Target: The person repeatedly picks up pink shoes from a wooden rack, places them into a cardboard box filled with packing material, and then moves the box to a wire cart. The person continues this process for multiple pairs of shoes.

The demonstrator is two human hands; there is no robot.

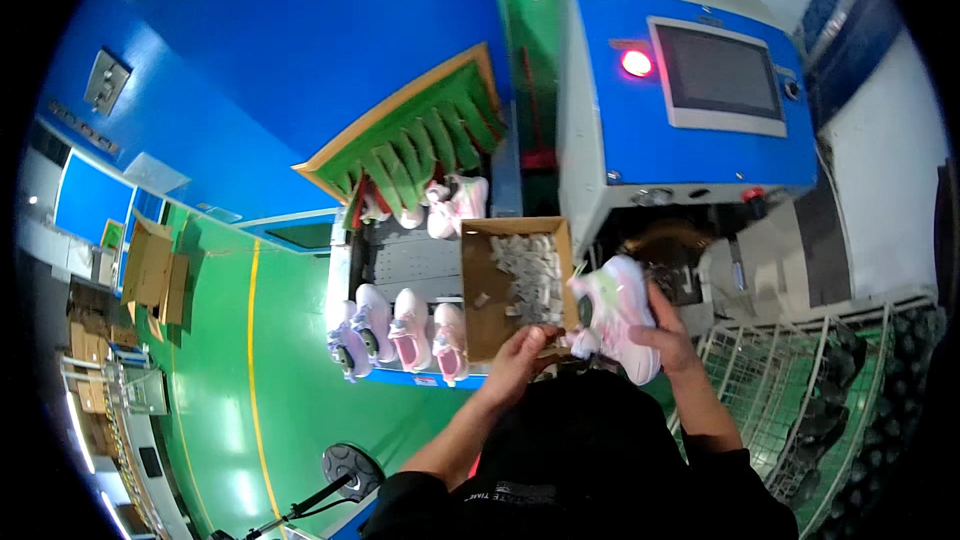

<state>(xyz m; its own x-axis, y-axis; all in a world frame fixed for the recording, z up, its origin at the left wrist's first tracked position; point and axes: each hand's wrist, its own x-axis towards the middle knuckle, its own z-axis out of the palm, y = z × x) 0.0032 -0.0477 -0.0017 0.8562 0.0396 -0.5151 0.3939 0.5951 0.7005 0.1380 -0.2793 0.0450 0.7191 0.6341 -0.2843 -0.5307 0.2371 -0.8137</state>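
Note:
My right hand (668, 335) grips a pink and white sneaker (620, 315) by its sole, tilted on its side, with light green on the upper. My left hand (522, 358) is closed at the near edge of an open cardboard box (477, 285); what its fingers hold, if anything, is too small to tell. Small whitish pieces (530, 270) fill much of the box. Left of the box, several pink and white sneakers (408, 325) stand in a row at the near end of a grey conveyor (405, 260).
More sneakers (468, 202) come from under green curtain strips (415, 155) of a blue machine (350, 40). A blue control cabinet (620, 130) with a screen and lit red lamp stands right. Wire racks (775, 370) holding dark objects are at lower right. A round stool (350, 470) is lower left.

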